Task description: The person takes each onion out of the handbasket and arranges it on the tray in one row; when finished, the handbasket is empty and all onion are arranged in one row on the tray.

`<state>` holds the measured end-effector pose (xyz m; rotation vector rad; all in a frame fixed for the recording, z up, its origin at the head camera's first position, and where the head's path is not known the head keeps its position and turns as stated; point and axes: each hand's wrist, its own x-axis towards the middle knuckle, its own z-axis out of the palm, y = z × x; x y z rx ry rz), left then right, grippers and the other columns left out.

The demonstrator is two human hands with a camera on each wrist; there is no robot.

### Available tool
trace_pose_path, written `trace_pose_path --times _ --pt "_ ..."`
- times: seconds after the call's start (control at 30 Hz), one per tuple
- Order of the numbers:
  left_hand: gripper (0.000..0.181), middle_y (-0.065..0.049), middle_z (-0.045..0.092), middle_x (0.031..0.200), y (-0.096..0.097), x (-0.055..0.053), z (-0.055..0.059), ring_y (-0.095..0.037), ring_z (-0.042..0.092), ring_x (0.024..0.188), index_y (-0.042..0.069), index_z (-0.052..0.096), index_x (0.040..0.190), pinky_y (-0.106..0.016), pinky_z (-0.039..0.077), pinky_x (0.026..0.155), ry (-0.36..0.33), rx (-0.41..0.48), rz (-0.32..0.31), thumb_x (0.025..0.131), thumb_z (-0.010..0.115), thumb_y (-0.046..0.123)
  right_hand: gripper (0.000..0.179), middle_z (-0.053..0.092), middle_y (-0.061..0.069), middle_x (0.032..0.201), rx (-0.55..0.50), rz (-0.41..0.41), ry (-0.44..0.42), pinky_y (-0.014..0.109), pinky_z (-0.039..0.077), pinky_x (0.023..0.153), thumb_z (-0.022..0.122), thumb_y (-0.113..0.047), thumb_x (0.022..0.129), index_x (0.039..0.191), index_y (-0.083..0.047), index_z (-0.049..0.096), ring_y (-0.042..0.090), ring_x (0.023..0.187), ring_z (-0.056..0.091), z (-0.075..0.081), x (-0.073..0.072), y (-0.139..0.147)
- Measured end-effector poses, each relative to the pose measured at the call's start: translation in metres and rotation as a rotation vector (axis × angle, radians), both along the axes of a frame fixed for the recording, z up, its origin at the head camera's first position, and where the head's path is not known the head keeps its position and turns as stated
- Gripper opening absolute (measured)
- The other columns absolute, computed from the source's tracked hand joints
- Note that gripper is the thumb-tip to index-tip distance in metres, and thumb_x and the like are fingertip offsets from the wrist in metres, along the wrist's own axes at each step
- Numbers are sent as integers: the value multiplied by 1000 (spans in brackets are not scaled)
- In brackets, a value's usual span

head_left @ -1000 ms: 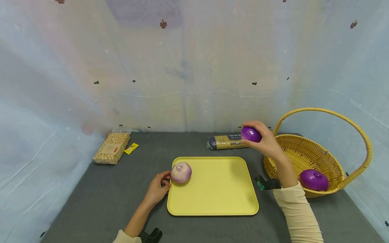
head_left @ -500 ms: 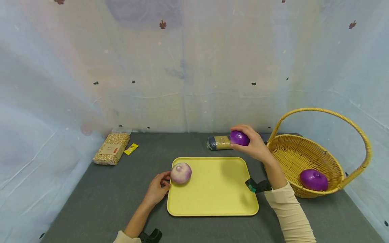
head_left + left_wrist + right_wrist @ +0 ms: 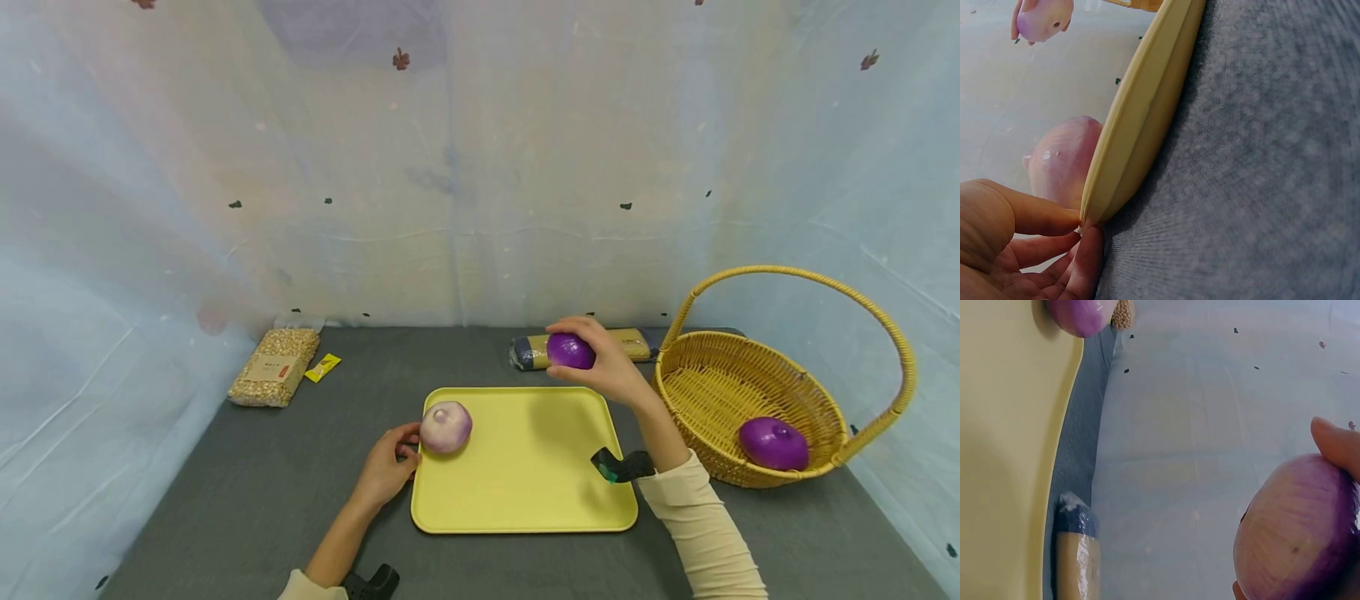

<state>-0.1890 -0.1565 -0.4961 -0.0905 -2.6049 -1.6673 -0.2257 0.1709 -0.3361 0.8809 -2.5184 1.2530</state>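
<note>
My right hand [image 3: 611,367] grips a purple onion [image 3: 567,351] between thumb and fingers, up above the back of the yellow tray [image 3: 525,475]. The right wrist view shows this onion's pale, streaked side. At the tray's left edge, my left hand [image 3: 386,468] pinches the rim between thumb and fingertips, plain in the left wrist view. Just inside that edge sits a paler pink and white onion [image 3: 446,427], close to the left fingers. Another purple onion [image 3: 774,443] lies in the wicker basket [image 3: 693,429] at the right.
The basket's tall arched handle [image 3: 795,273] rises to the right of my right arm. Behind the tray lies a spaghetti pack [image 3: 628,343], partly hidden by the right hand. A bag of grains or beans [image 3: 276,367] and a small yellow packet [image 3: 322,367] lie at the back left.
My right hand has carried the purple onion leftward, from near the basket to above the tray's back, and slightly lower. The left hand and the onion on the tray have stayed put.
</note>
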Motion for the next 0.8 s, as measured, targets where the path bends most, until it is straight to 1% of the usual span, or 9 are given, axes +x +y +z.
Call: trace_pose_path --times 0.03,0.1,0.27,0.33,0.47,0.63,0.8 --pt "42 -15 55 101 0 0 0 -18 53 76 -3 57 119 -24 51 51 -1 -2 0 78 62 -9 50 45 23 129 1 2 0 51 49 83 74 -4 77 123 -2 55 38 112 48 -1 -1 -1" --pt "42 -15 55 101 0 0 0 -18 53 77 -3 57 119 -24 51 51 -3 -2 0 78 62 -9 51 44 22 130 1 3 -4 52 48 84 74 -5 77 124 -2 55 38 113 47 -10 -6 -1" --pt "41 -15 55 102 0 0 1 -19 53 79 -2 57 120 -25 51 51 -8 14 -9 79 61 -9 54 44 14 132 10 -5 0 51 49 83 76 -12 76 126 -11 55 34 115 47 -34 -22 2" --pt "41 -15 55 102 -1 1 2 -19 52 79 -2 57 120 -24 51 51 -7 18 -12 79 61 -8 54 45 10 132 18 -5 3 48 50 83 77 -16 76 126 -15 55 31 115 47 -38 -24 1" --pt "41 -15 55 102 -1 1 2 -19 52 80 -2 57 120 -24 51 51 -5 19 -12 80 61 -8 55 46 7 131 32 7 2 43 51 81 77 -23 77 127 -17 56 27 113 48 -44 -26 -1" --pt "41 -14 55 102 -1 1 2 -19 52 80 -2 57 120 -24 51 51 -8 24 -10 79 61 -8 55 46 7 131 44 12 0 44 51 81 76 -27 77 127 -20 55 28 113 49 -49 -26 -5" --pt "41 -15 55 102 0 2 1 -19 52 79 -2 57 120 -24 51 51 -8 14 -7 80 61 -8 55 45 8 132 50 13 -24 44 51 82 76 -27 77 127 -20 55 28 114 48 -55 -26 -9"
